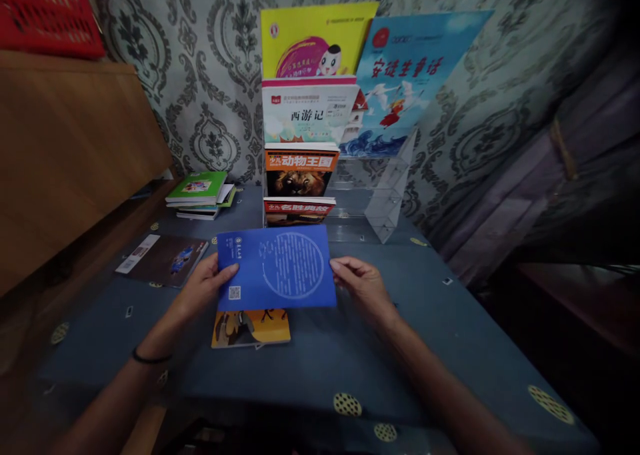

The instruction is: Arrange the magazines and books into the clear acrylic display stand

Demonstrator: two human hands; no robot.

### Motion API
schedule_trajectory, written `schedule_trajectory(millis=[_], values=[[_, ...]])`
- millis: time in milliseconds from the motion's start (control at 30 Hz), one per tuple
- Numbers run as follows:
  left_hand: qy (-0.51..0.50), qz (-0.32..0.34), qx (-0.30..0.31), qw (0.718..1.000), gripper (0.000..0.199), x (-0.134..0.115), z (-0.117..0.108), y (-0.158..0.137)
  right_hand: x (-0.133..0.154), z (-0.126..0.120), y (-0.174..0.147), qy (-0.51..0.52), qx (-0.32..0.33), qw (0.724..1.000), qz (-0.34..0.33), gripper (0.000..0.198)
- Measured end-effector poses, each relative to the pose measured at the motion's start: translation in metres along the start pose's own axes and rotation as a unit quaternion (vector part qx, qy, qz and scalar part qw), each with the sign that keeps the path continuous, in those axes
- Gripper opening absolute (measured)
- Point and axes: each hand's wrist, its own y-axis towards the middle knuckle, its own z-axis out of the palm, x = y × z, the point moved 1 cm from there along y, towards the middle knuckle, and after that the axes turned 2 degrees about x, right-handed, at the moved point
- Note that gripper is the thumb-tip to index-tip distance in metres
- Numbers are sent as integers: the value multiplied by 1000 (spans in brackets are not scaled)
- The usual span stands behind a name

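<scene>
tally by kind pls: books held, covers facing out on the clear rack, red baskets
Held blue book: 1
Covers on the clear rack: 5 (yellow cover, blue cover, white cover, lion cover, red cover)
Red basket: 1
Total: 7

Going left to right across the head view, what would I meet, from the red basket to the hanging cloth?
Red basket → dark book → left hand → blue book → right hand → hanging cloth.
</scene>
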Motion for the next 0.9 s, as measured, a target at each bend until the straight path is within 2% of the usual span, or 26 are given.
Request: schedule_trajectory(millis=[100,233,300,367,433,500,567,767,900], values=[[31,-22,61,997,44,-11,-10,10,10,-4,9,-23,44,999,-16,45],[56,-60,156,984,33,-25,-10,16,19,4,9,-27,90,996,3,44],[67,-77,211,972,26,-33,-5,18,23,11,7,-49,155,987,19,42],[77,-88,255,960,24,-40,2,20,26,19,5,-80,245,966,33,40],[86,-84,276,954,24,-46,8,22,27,26,3,-108,326,938,37,40],[101,-64,276,954,23,-51,11,25,28,30,3,-124,371,920,30,45],[119,-41,264,956,24,-55,10,28,28,28,4,-130,369,920,17,48],[148,-8,223,964,25,-62,-3,34,33,9,6,-125,273,954,-3,46],[146,59,147,977,26,-62,1,44,42,0,11,-141,208,967,-50,48]])
